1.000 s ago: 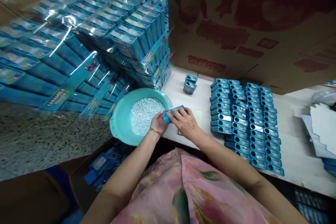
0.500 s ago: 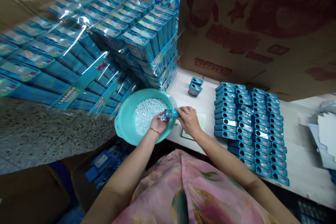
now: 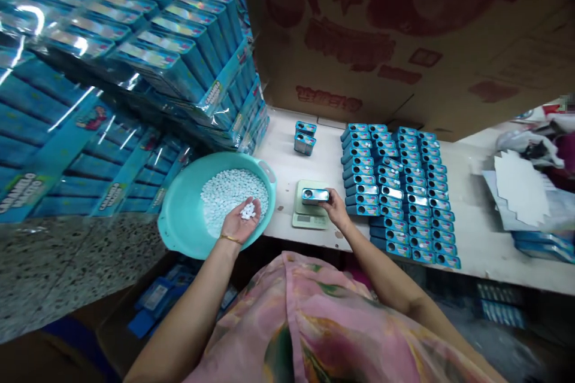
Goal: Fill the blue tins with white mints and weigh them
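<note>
My left hand (image 3: 243, 222) is palm up and cupped, holding a little heap of small white candies (image 3: 248, 211). It hovers over a turquoise basin (image 3: 179, 215), in which many more of the same candies (image 3: 224, 191) lie. With the fingers of my right hand (image 3: 335, 206) I grip the right end of a small blue box (image 3: 315, 195) that has a round dark hole in its top. The box stands on, or just above, a pale green digital scale (image 3: 309, 221); I cannot tell whether it bears weight there.
Rows of similar blue boxes (image 3: 395, 197) stand on the white table (image 3: 283, 167) to the right. Two more boxes (image 3: 305, 142) stand behind the scale. Wrapped stacks of blue packs (image 3: 193, 54) rise at the left. A large cardboard carton (image 3: 359, 42) blocks the back.
My right hand has carried the blue box from above my left palm rightward to the scale. My left hand stays over the basin with candies in it. The view has shifted right.
</note>
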`<action>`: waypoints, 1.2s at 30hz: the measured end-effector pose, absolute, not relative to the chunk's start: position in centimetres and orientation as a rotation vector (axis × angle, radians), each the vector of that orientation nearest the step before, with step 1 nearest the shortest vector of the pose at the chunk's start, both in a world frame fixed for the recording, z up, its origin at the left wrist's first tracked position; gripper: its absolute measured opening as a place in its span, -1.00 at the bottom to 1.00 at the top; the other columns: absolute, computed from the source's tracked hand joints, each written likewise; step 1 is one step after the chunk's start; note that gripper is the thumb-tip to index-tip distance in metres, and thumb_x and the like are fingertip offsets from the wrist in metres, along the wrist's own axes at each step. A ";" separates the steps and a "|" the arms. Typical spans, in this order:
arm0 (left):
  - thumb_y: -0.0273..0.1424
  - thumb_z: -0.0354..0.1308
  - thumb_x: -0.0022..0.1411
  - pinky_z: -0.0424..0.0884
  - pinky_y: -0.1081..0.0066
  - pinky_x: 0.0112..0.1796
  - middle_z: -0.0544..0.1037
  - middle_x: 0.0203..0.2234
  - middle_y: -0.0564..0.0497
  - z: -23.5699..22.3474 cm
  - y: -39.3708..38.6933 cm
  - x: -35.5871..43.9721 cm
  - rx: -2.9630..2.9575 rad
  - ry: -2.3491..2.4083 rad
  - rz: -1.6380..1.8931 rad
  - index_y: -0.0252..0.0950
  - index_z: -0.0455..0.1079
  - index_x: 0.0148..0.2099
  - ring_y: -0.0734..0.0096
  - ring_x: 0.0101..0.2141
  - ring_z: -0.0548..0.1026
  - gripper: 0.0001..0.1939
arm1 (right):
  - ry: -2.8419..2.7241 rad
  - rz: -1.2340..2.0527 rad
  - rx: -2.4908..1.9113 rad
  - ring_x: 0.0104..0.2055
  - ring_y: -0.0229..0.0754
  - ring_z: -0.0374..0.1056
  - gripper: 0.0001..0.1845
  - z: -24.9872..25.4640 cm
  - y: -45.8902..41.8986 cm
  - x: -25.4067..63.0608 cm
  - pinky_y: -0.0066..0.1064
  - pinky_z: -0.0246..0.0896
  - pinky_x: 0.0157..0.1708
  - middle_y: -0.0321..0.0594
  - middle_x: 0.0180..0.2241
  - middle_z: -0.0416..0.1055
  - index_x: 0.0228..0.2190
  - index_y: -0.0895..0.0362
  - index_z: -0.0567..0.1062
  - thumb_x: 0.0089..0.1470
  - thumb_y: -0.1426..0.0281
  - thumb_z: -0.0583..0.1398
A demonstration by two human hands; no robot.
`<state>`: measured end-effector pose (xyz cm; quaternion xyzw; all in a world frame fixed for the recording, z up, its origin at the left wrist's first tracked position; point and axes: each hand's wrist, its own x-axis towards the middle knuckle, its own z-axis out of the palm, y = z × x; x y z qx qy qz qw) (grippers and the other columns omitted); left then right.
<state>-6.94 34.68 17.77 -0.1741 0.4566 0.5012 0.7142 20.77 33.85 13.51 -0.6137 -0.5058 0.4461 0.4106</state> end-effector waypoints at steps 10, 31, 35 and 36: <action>-0.59 -0.08 0.11 0.50 0.35 -0.40 0.46 -0.35 -0.15 18.4 33.1 -8.5 -0.367 1.067 1.188 -0.41 0.33 -0.22 0.33 -0.30 0.47 -0.79 | -1.162 1.060 -1.538 -0.01 -0.15 0.19 -0.43 15.9 32.0 23.3 -0.22 0.13 -0.07 -0.09 0.00 0.20 -0.03 0.08 0.20 -0.13 0.27 0.17; -0.62 -0.09 0.10 0.48 0.31 -0.31 0.47 -0.27 -0.19 19.4 32.7 -6.5 -0.308 0.979 1.153 -0.41 0.31 -0.14 0.25 -0.19 0.44 -0.72 | -1.374 0.605 -1.645 -0.30 -0.25 0.27 -0.74 18.9 32.3 21.9 -0.38 0.26 -0.32 -0.17 -0.23 0.28 -0.23 0.10 0.39 -0.03 0.38 0.07; -0.62 -0.08 0.09 0.47 0.32 -0.28 0.48 -0.28 -0.21 19.2 32.6 -6.8 -0.292 0.976 1.155 -0.45 0.32 -0.17 0.24 -0.18 0.43 -0.74 | -1.482 0.688 -1.640 -0.19 -0.21 0.24 -0.61 17.7 32.0 22.4 -0.36 0.24 -0.27 -0.15 -0.14 0.23 -0.14 0.09 0.32 -0.10 0.37 0.14; -0.62 -0.08 0.09 0.47 0.32 -0.28 0.48 -0.29 -0.21 19.2 32.6 -6.8 -0.290 0.977 1.155 -0.46 0.33 -0.18 0.24 -0.18 0.43 -0.75 | -1.497 0.726 -1.640 -0.16 -0.20 0.23 -0.57 17.3 31.9 22.5 -0.35 0.24 -0.25 -0.15 -0.12 0.22 -0.12 0.09 0.29 -0.11 0.37 0.15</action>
